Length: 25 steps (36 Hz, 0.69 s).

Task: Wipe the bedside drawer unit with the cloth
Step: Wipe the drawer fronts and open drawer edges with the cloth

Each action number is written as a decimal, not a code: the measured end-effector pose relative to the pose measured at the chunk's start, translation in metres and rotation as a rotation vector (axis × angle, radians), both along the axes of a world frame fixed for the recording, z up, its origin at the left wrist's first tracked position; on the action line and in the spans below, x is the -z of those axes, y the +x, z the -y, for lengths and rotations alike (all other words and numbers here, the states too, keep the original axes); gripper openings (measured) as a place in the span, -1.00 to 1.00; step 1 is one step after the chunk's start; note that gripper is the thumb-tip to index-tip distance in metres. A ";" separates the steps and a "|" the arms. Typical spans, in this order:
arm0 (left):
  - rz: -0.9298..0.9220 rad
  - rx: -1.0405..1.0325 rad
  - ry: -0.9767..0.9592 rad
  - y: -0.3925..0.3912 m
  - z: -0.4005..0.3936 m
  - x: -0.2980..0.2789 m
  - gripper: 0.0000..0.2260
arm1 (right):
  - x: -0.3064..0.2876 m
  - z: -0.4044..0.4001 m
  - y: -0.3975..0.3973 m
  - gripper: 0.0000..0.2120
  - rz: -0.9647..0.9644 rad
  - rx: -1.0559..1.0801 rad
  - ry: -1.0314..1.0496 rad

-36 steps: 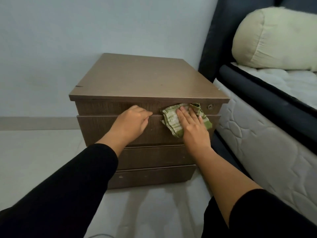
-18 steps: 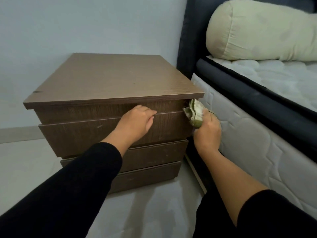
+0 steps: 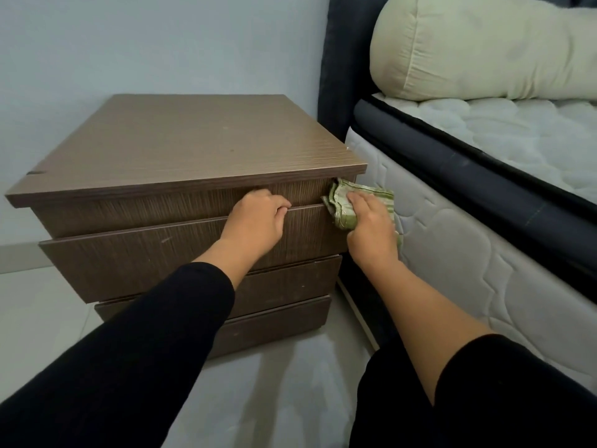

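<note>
The left hand curls its fingers over the top edge of the second drawer of the brown drawer unit. The right hand, fingers flat, presses the green cloth on the unit's right front corner, beside the mattress.

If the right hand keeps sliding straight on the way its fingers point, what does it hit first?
Probably nothing solid soon: the right hand presses the cloth on the drawer unit's side, fingers aimed back along the gap beside the mattress. The dark headboard seems next, though depth is unclear.
</note>
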<state>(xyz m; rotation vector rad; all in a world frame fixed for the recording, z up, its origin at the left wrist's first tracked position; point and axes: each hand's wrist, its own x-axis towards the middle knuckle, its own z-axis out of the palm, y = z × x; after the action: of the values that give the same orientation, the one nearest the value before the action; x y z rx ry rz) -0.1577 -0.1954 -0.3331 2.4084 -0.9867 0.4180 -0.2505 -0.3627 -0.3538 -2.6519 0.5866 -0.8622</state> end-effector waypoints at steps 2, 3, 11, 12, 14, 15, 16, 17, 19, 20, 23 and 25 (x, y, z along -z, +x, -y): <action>0.002 0.006 -0.001 -0.003 -0.001 0.000 -0.75 | -0.002 -0.002 -0.002 -0.41 -0.002 0.021 0.012; 0.007 0.012 0.000 -0.006 -0.002 -0.001 -0.75 | -0.003 -0.003 -0.004 -0.42 -0.003 0.032 0.014; 0.009 0.067 0.024 -0.020 -0.013 -0.003 -0.72 | -0.006 -0.012 -0.013 -0.41 -0.061 0.011 0.047; 0.009 0.071 0.029 -0.021 -0.016 -0.004 -0.71 | -0.008 -0.014 -0.014 -0.42 -0.069 0.007 0.044; 0.004 0.067 0.038 -0.023 -0.022 -0.003 -0.70 | -0.010 -0.017 -0.015 -0.42 -0.081 -0.005 0.033; 0.000 0.058 0.041 -0.023 -0.025 -0.003 -0.69 | -0.010 -0.020 -0.015 -0.42 -0.084 -0.011 0.028; -0.004 0.044 0.043 -0.023 -0.031 -0.003 -0.69 | -0.009 -0.024 -0.015 -0.42 -0.085 -0.019 0.024; -0.008 0.028 0.045 -0.023 -0.037 -0.002 -0.69 | -0.009 -0.027 -0.015 -0.41 -0.084 -0.024 0.022; -0.018 -0.013 0.040 -0.020 -0.050 -0.001 -0.68 | -0.008 -0.034 -0.014 -0.41 -0.082 -0.026 0.019; -0.025 -0.037 0.035 -0.019 -0.058 -0.001 -0.68 | -0.008 -0.038 -0.014 -0.40 -0.084 -0.028 0.016; -0.041 -0.122 0.015 -0.015 -0.084 -0.001 -0.69 | -0.007 -0.055 -0.012 -0.40 -0.083 -0.054 -0.005; -0.045 -0.170 0.008 -0.013 -0.099 -0.001 -0.69 | -0.006 -0.068 -0.010 -0.39 -0.073 -0.069 -0.017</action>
<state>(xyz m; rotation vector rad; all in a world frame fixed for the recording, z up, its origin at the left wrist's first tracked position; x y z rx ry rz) -0.1709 -0.0959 -0.3319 2.5074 -0.7682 0.4176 -0.2606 -0.2952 -0.3476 -2.7116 0.5041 -0.7580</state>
